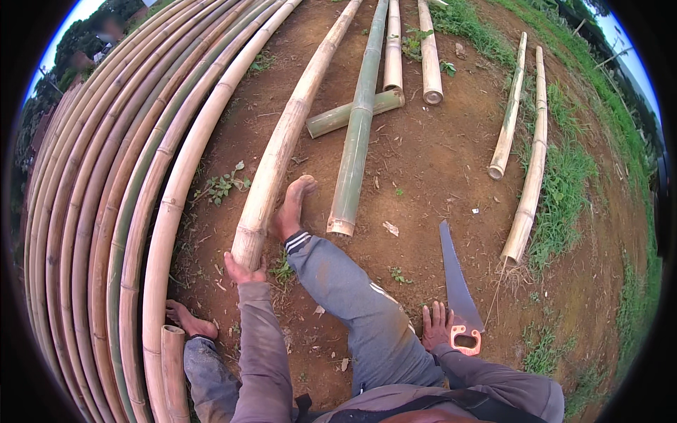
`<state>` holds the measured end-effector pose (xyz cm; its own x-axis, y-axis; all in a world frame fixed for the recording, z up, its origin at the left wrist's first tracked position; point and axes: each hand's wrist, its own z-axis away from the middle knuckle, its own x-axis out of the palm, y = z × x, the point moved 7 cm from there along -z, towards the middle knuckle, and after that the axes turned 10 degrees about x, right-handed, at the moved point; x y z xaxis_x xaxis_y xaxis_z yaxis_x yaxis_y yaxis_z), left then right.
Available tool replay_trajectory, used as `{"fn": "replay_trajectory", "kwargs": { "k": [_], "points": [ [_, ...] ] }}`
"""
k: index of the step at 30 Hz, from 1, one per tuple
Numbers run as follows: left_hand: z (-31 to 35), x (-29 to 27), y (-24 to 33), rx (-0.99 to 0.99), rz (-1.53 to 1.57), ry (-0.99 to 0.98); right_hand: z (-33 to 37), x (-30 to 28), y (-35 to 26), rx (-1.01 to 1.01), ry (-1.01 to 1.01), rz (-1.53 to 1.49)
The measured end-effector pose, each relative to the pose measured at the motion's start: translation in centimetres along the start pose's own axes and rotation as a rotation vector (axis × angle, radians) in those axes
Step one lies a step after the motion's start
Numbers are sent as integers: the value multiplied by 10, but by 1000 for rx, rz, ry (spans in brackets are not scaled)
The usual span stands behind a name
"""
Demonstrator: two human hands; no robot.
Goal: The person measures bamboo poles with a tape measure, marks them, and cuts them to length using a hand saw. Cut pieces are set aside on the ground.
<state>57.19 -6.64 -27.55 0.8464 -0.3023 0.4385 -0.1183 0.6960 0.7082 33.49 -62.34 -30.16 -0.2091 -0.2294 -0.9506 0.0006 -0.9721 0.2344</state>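
On bare red dirt (423, 155): left hand (243, 269) gripping a bamboo pole (282, 144), right hand (437, 326) flat, open beside a handsaw (457, 289).

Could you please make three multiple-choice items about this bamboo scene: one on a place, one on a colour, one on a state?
1. Where does the hand saw lie?
A. on the soil by the right hand
B. on the stacked poles
C. across the knee

2. What colour is the saw's handle?
A. blue
B. orange
C. black

3. What is the left hand doing?
A. hanging free
B. holding the saw
C. gripping the cut end of a pale bamboo pole

Answers:
1 A, the blade rests on bare soil beside that hand.
2 B, the grip is orange.
3 C, the fingers wrap the pole's near end.
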Motion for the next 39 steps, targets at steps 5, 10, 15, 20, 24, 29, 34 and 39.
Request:
{"fn": "replay_trajectory", "kwargs": {
  "k": [5,10,15,20,24,29,34,39],
  "points": [
    [84,219,-38,17,43,-443,8,7,6,34,-83,-245],
    [-89,325,-72,305,-1104,-504,-24,-11,0,-132,-21,-150],
    [115,337,-84,671,-909,-810,-7,-11,6,55,-103,-303],
    [202,149,-53,711,-1216,-920,-8,7,1,-22,220,-88],
    [247,-2,36,687,-1396,-660,-10,20,1,-17,147,-215],
    [309,-122,204,818,-1383,-236,-15,15,3,-27,498,-1],
    [320,-291,331,858,-790,415,-57,-13,25,-45,258,-127],
    [257,-543,333,658,220,1068,-150,-85,26,154,130,-911]
  ]
}}
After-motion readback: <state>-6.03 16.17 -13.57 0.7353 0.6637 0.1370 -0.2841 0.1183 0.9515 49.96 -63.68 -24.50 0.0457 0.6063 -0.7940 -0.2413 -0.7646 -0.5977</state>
